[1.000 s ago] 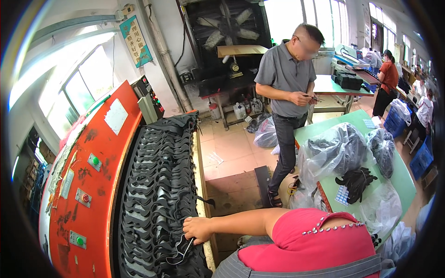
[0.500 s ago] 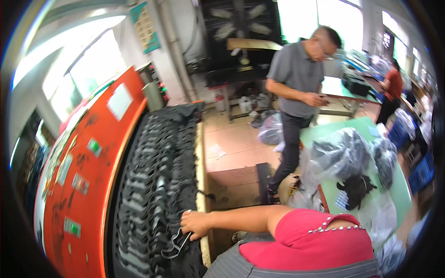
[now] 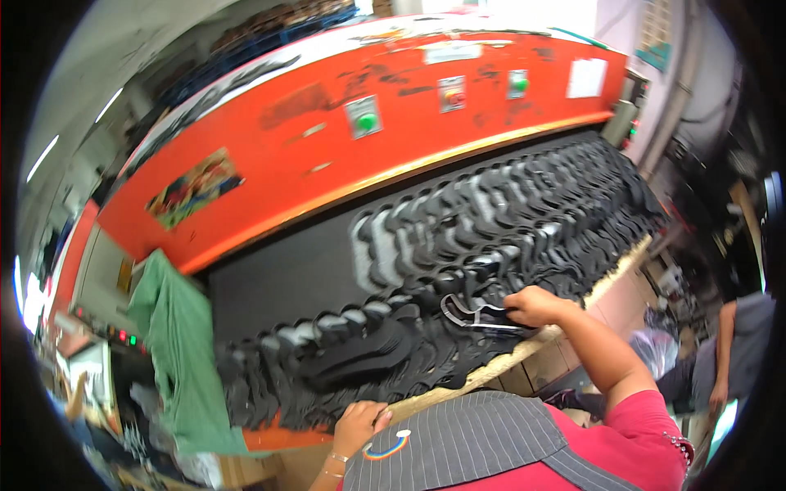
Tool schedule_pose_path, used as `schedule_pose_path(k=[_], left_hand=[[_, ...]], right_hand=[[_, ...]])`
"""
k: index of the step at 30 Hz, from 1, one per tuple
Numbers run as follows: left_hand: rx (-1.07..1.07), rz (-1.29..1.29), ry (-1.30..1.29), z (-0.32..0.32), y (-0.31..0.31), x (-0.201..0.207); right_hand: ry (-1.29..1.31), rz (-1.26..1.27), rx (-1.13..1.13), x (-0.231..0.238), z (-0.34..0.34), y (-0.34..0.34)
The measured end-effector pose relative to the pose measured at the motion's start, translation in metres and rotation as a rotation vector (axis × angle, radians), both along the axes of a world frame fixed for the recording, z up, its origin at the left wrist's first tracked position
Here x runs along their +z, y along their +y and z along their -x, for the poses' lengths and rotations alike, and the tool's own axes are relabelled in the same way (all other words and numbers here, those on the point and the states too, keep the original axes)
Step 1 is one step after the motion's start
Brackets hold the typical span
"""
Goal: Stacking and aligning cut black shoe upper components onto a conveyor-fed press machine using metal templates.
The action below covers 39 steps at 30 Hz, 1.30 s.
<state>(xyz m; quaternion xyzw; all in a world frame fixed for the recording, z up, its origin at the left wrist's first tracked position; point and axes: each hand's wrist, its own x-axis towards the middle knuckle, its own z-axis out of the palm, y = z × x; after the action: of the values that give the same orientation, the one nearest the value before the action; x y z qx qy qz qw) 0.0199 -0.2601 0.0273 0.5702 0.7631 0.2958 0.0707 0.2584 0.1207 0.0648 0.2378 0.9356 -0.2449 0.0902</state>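
Cut black pieces [image 3: 508,237], flat and shaped alike, lay in overlapping rows across the dark bed of the orange machine [image 3: 327,155], from the near left to the far right. We noted one piece with a pale edge [image 3: 471,315] at the near side of the bed, just left of our right hand [image 3: 532,304].

Right hand: grip closed on the end of that pale-edged piece, fingers pinched over it, the piece lying low over its neighbours.

Left hand [image 3: 359,421]: at the near edge of the bed beside the wooden rail [image 3: 491,364], fingers curled; we could not tell whether it held anything.

Handling, as we judged it: thin, light, pliant sheet stock, likely foam or fabric; it would droop if taken by one end and would not break. Stacked pieces seemed apt to cling or drag neighbours along. Best hold: a pinch at a narrow end or outer edge, lifting one layer clear.

Also present: green cloth [image 3: 176,344] draped at the near left; green button [image 3: 366,123] on the machine front; another person [image 3: 720,360] standing at the right.
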Motion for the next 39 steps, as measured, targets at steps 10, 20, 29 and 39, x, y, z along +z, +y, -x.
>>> schedule_pose_path(k=[10, 20, 29, 39], left_hand=[[0.282, -0.022, -0.097, -0.023, -0.002, -0.003], [-0.048, 0.146, -0.351, 0.067, 0.000, 0.044], [0.124, -0.119, -0.388, 0.241, 0.141, 0.016], [0.028, 0.034, -0.178, 0.246, 0.205, -0.036]], right_hand=[[0.461, 0.543, -0.137, 0.082, 0.187, -0.042], [0.356, 0.042, -0.334, -0.006, 0.380, -0.057], [0.641, 0.292, -0.122, -0.038, 0.321, -0.076], [0.853, 0.129, -0.155, -0.081, 0.313, -0.050]])
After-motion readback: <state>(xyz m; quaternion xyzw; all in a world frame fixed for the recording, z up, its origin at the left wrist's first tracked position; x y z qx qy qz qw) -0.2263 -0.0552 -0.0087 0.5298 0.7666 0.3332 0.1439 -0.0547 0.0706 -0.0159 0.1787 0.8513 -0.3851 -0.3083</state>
